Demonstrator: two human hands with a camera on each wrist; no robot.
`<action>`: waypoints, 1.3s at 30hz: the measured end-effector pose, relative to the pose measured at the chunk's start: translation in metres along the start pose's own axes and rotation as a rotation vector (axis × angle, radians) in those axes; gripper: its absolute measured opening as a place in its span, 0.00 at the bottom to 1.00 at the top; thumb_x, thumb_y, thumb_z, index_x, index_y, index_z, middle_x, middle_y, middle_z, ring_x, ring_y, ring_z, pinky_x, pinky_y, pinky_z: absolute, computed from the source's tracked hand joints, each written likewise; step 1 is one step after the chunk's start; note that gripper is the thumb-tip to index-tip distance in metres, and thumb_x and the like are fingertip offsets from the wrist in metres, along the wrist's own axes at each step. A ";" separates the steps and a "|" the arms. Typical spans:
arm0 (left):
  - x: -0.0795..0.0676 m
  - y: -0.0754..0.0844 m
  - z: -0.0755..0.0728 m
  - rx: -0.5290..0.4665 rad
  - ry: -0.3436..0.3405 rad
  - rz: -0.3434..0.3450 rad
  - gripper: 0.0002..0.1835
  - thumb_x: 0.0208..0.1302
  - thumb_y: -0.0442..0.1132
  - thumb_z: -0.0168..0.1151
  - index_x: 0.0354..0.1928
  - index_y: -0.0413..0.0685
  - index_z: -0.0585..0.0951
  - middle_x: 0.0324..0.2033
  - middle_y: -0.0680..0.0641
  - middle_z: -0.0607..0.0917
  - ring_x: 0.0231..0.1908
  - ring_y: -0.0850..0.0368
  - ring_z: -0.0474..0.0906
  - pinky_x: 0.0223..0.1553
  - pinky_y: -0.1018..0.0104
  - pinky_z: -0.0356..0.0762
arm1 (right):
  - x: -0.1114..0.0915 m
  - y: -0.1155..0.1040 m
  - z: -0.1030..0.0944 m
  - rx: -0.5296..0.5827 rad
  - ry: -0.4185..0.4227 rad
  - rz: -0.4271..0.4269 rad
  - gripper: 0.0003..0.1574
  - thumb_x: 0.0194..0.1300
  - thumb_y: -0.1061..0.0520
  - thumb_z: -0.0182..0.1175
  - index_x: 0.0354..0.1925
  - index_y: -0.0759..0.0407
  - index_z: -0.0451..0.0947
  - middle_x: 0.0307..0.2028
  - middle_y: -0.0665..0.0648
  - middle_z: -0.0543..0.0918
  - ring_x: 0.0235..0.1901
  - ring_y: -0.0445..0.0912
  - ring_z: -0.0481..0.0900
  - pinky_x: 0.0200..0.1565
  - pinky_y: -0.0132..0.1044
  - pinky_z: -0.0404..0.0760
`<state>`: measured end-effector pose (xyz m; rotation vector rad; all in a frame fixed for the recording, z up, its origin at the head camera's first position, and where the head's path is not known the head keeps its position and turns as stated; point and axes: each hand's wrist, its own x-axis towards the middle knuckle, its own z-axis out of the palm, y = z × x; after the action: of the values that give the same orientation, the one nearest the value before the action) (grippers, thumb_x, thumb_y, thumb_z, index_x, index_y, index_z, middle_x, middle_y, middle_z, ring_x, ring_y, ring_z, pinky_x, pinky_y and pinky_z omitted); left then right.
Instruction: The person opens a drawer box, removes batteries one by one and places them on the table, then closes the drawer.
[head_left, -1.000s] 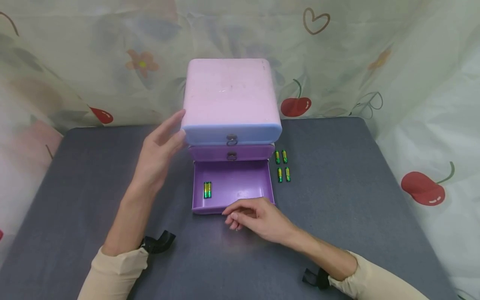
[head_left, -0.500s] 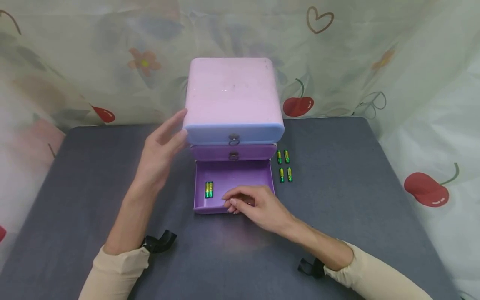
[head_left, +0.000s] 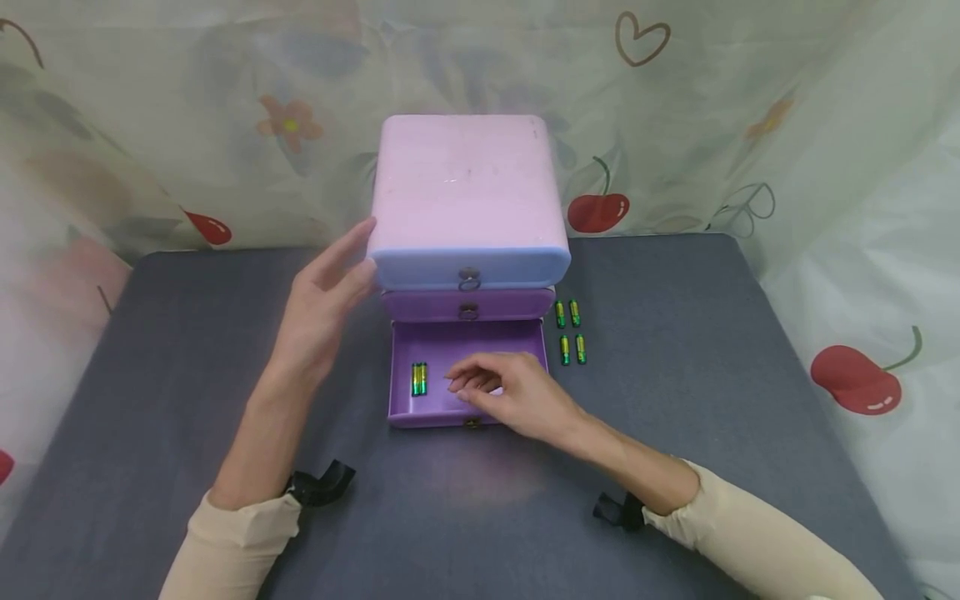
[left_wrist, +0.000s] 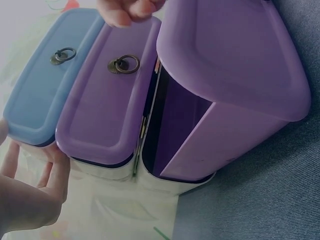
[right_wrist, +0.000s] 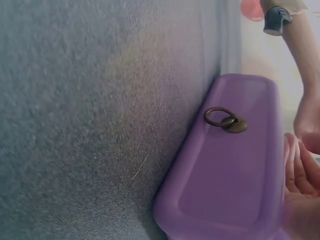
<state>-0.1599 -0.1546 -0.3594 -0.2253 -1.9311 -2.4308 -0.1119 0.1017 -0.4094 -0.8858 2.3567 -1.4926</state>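
Note:
A small chest of drawers [head_left: 468, 183] with a pink top stands at the back middle of the table. Its bottom purple drawer [head_left: 442, 337] is pulled out, and two green and yellow batteries [head_left: 418, 379] lie side by side in it, at the left. My left hand [head_left: 315, 312] rests its fingertips against the chest's left side, fingers fairly straight. Above the right part of that drawer hovers my right hand [head_left: 517, 396], its fingers loosely bent with nothing visible in them. In the right wrist view the drawer's front [right_wrist: 230, 165] has a brass ring pull [right_wrist: 220, 117].
Several more batteries [head_left: 570, 333] lie on the grey table [head_left: 675, 375] to the right of the chest. Above the pulled-out drawer, a purple drawer [head_left: 420, 307] and a blue drawer [head_left: 420, 268] are closed. A printed curtain [head_left: 465, 58] hangs behind.
My right hand has moved forward, from the drawer's front edge to above its inside, and the ring pull has come into sight. The left hand stays against the chest.

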 end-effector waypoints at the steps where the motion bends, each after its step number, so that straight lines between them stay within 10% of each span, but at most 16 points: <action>1: 0.000 0.000 0.000 -0.001 0.000 0.001 0.26 0.70 0.35 0.61 0.69 0.47 0.73 0.70 0.46 0.69 0.66 0.53 0.68 0.64 0.64 0.69 | 0.002 0.001 0.000 -0.011 -0.005 0.004 0.11 0.66 0.64 0.63 0.47 0.57 0.84 0.38 0.55 0.88 0.35 0.41 0.84 0.42 0.33 0.83; 39: 0.000 0.000 -0.001 0.035 0.000 -0.014 0.27 0.70 0.36 0.62 0.69 0.49 0.73 0.71 0.47 0.69 0.68 0.52 0.66 0.66 0.61 0.67 | 0.052 0.025 0.011 -0.115 -0.147 0.154 0.22 0.58 0.62 0.73 0.50 0.67 0.82 0.40 0.57 0.88 0.37 0.39 0.85 0.41 0.26 0.81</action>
<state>-0.1601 -0.1552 -0.3597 -0.2114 -1.9796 -2.4037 -0.1573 0.0701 -0.4296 -0.7893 2.3627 -1.2019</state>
